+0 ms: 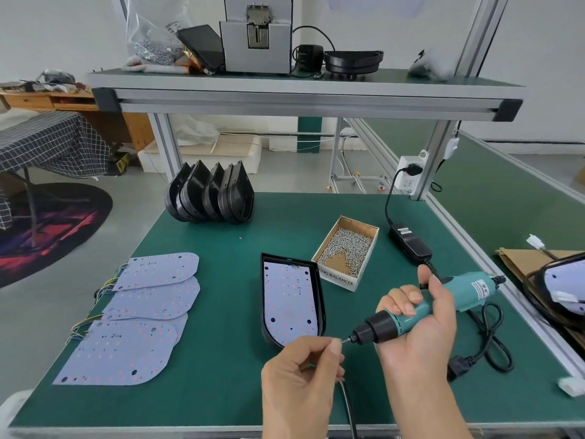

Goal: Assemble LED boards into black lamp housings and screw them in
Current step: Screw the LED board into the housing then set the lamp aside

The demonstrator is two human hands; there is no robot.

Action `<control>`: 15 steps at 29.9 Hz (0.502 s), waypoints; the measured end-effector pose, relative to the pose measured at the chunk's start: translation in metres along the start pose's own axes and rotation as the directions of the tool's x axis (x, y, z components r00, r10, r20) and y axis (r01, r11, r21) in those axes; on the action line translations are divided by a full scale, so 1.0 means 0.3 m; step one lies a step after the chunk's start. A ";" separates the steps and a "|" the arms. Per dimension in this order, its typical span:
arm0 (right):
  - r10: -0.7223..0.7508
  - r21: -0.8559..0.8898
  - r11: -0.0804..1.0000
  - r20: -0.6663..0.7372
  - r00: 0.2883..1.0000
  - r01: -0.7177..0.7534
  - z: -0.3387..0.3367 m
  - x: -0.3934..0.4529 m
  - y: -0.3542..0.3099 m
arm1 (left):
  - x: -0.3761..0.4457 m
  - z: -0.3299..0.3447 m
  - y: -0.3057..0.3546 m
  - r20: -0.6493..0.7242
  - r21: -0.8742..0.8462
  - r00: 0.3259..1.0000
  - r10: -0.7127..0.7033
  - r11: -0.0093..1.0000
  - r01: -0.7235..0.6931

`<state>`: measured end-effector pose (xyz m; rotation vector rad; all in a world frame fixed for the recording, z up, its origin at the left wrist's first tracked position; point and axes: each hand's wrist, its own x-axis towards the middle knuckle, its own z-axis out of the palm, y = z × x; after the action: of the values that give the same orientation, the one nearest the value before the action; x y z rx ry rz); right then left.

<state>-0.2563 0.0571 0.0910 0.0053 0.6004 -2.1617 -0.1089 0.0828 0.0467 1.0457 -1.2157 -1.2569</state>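
An open cardboard box (345,252) holds small silver screws (346,245). A black teardrop-shaped lamp housing (291,301) holds a pale LED board (289,304) and lies on the green mat (221,312), just beyond both hands. The right hand (418,337) grips a teal electric screwdriver (421,310). The left hand (302,372) pinches a screw, too small to resolve, at the bit tip (345,341).
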 end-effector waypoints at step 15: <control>0.009 0.009 1.000 0.003 1.000 -0.009 -0.003 0.004 0.014 | 0.007 -0.025 0.015 0.036 0.073 0.999 -0.015 0.997 0.012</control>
<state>-0.2540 0.0545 0.0881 0.0094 0.5877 -2.1550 -0.1011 0.0805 0.0505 1.0897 -1.2929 -1.2551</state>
